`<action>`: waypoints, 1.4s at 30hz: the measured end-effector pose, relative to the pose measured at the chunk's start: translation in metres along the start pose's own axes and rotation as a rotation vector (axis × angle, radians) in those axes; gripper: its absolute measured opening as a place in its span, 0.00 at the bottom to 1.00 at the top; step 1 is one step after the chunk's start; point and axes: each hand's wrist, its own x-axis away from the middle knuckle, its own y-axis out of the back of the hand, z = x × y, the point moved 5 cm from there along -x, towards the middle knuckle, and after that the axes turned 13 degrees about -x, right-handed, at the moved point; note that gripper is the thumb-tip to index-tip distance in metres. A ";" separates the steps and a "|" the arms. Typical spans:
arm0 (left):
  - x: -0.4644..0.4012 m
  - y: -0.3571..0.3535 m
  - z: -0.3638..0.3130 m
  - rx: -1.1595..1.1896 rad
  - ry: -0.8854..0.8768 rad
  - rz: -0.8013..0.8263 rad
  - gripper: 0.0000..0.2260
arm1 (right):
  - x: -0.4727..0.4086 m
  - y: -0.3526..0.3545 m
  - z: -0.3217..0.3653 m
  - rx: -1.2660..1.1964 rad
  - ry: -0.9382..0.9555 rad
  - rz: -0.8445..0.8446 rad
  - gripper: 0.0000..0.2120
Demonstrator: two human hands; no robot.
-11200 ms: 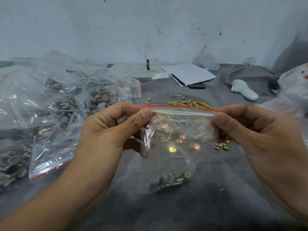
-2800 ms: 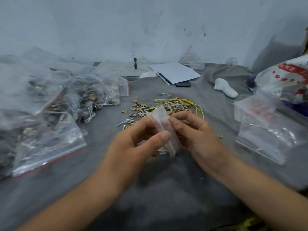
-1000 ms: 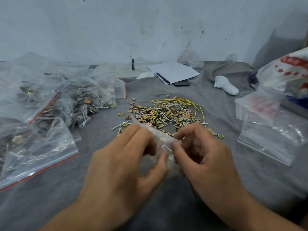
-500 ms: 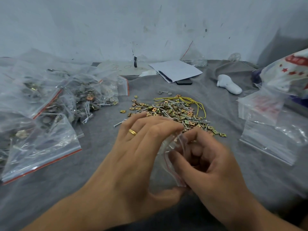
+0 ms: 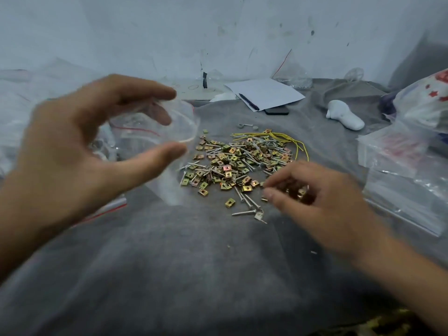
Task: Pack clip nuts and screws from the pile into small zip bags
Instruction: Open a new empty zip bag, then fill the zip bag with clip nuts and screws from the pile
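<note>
Apart now, left hand fingers hold zip bag open; right hand curled over pile on grey cloth.

Hands: we split them apart.
Left hand: now holds the zip bag open, raised.
Right hand: dropped to the pile.

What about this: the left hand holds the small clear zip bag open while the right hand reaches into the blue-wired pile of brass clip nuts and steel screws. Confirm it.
Not quite. The wire lying at the far edge of the pile of brass clip nuts and steel screws is yellow, not blue, as the head view shows. The rest stands: the left hand holds the small clear zip bag open while the right hand reaches into the pile.
</note>
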 end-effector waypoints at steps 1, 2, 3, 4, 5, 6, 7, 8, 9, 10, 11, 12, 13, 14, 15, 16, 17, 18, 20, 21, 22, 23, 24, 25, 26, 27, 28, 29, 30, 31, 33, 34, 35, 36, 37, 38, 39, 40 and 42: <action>0.001 0.002 0.006 -0.057 -0.040 0.044 0.25 | 0.000 -0.008 -0.001 0.079 0.014 0.066 0.07; 0.003 0.002 0.008 -0.098 -0.071 0.090 0.25 | 0.001 -0.017 -0.003 0.131 0.007 0.130 0.09; 0.005 0.000 0.007 -0.119 -0.094 0.128 0.25 | 0.002 -0.024 -0.005 0.165 -0.007 0.177 0.10; 0.008 -0.004 0.003 -0.130 -0.116 0.159 0.26 | 0.003 -0.029 -0.006 0.182 -0.017 0.201 0.11; 0.011 -0.009 -0.003 -0.128 -0.137 0.188 0.27 | 0.004 -0.033 -0.006 0.186 -0.022 0.204 0.10; 0.013 -0.017 -0.010 -0.110 -0.154 0.234 0.28 | 0.005 -0.034 -0.007 0.185 -0.024 0.199 0.09; 0.015 -0.025 -0.015 -0.077 -0.152 0.294 0.30 | 0.005 -0.035 -0.007 0.191 -0.024 0.200 0.07; 0.018 -0.035 -0.020 -0.041 -0.131 0.355 0.32 | 0.005 -0.035 -0.008 0.200 -0.018 0.207 0.06; 0.022 -0.045 -0.024 -0.004 -0.100 0.404 0.35 | 0.003 -0.036 -0.010 0.205 -0.014 0.213 0.05; 0.026 -0.056 -0.028 0.036 -0.070 0.447 0.37 | 0.003 -0.035 -0.011 0.203 -0.019 0.213 0.05; 0.031 -0.067 -0.030 0.070 -0.049 0.483 0.38 | 0.002 -0.034 -0.014 0.199 -0.031 0.208 0.04; 0.036 -0.078 -0.032 0.093 -0.031 0.515 0.39 | 0.002 -0.032 -0.016 0.201 -0.040 0.198 0.04; 0.040 -0.087 -0.033 0.105 -0.015 0.537 0.40 | 0.002 -0.031 -0.017 0.208 -0.036 0.185 0.05; 0.042 -0.095 -0.032 0.098 -0.008 0.551 0.41 | 0.002 -0.030 -0.018 0.209 -0.024 0.166 0.05; 0.044 -0.102 -0.032 0.082 -0.006 0.556 0.42 | 0.005 -0.029 -0.019 0.192 -0.012 0.140 0.06; 0.045 -0.107 -0.031 0.057 -0.013 0.544 0.42 | 0.006 -0.027 -0.017 0.157 0.001 0.103 0.07; 0.045 -0.109 -0.029 0.036 -0.020 0.522 0.41 | 0.008 -0.026 -0.015 0.115 0.016 0.068 0.08; 0.045 -0.110 -0.029 0.028 -0.022 0.494 0.40 | 0.009 -0.024 -0.012 0.076 0.033 0.050 0.08; 0.045 -0.108 -0.028 0.017 -0.017 0.439 0.38 | 0.012 -0.027 -0.005 0.024 0.085 0.062 0.09; 0.046 -0.107 -0.028 0.007 -0.015 0.424 0.37 | 0.014 -0.029 -0.002 0.010 0.104 0.077 0.08; 0.046 -0.108 -0.028 -0.005 -0.015 0.421 0.37 | 0.015 -0.032 0.001 -0.001 0.111 0.090 0.07; 0.047 -0.107 -0.029 -0.017 -0.022 0.419 0.36 | 0.015 -0.036 0.003 -0.021 0.107 0.093 0.08; 0.047 -0.107 -0.031 -0.027 -0.038 0.415 0.35 | 0.016 -0.038 0.005 -0.058 0.096 0.089 0.08; 0.047 -0.107 -0.034 -0.038 -0.057 0.408 0.34 | 0.015 -0.040 0.007 -0.108 0.076 0.082 0.09; 0.047 -0.106 -0.037 -0.047 -0.073 0.405 0.33 | 0.014 -0.040 0.007 -0.159 0.053 0.072 0.08; 0.046 -0.106 -0.039 -0.058 -0.081 0.402 0.32 | 0.011 -0.038 0.005 -0.185 0.042 0.054 0.05; 0.046 -0.105 -0.040 -0.070 -0.081 0.398 0.33 | 0.008 -0.033 0.002 -0.174 0.044 0.024 0.03; 0.046 -0.104 -0.040 -0.084 -0.079 0.398 0.34 | 0.005 -0.027 -0.002 -0.116 0.050 -0.006 0.04; 0.045 -0.103 -0.039 -0.102 -0.078 0.410 0.36 | 0.003 -0.022 -0.007 -0.025 0.048 -0.014 0.04; 0.045 -0.102 -0.038 -0.119 -0.082 0.435 0.37 | 0.002 -0.019 -0.012 0.076 0.034 0.006 0.05; 0.044 -0.100 -0.036 -0.143 -0.095 0.490 0.41 | 0.002 -0.021 -0.020 0.217 -0.018 0.083 0.05; 0.043 -0.099 -0.034 -0.152 -0.093 0.512 0.42 | 0.003 -0.023 -0.023 0.242 -0.040 0.108 0.06; 0.042 -0.098 -0.032 -0.160 -0.079 0.535 0.44 | 0.002 -0.023 -0.025 0.251 -0.053 0.117 0.06; 0.042 -0.098 -0.031 -0.166 -0.060 0.554 0.46 | 0.000 -0.023 -0.026 0.253 -0.058 0.119 0.05; 0.042 -0.097 -0.029 -0.169 -0.042 0.566 0.48 | -0.001 -0.022 -0.027 0.254 -0.062 0.121 0.05; 0.042 -0.097 -0.028 -0.172 -0.027 0.572 0.49 | -0.002 -0.021 -0.027 0.253 -0.065 0.122 0.05; 0.043 -0.096 -0.026 -0.177 -0.012 0.577 0.49 | -0.003 -0.021 -0.028 0.252 -0.074 0.120 0.05; 0.043 -0.095 -0.024 -0.184 0.004 0.581 0.48 | -0.003 -0.019 -0.028 0.249 -0.086 0.107 0.05; 0.042 -0.091 -0.021 -0.194 0.020 0.576 0.45 | -0.003 -0.012 -0.028 0.225 -0.100 0.053 0.04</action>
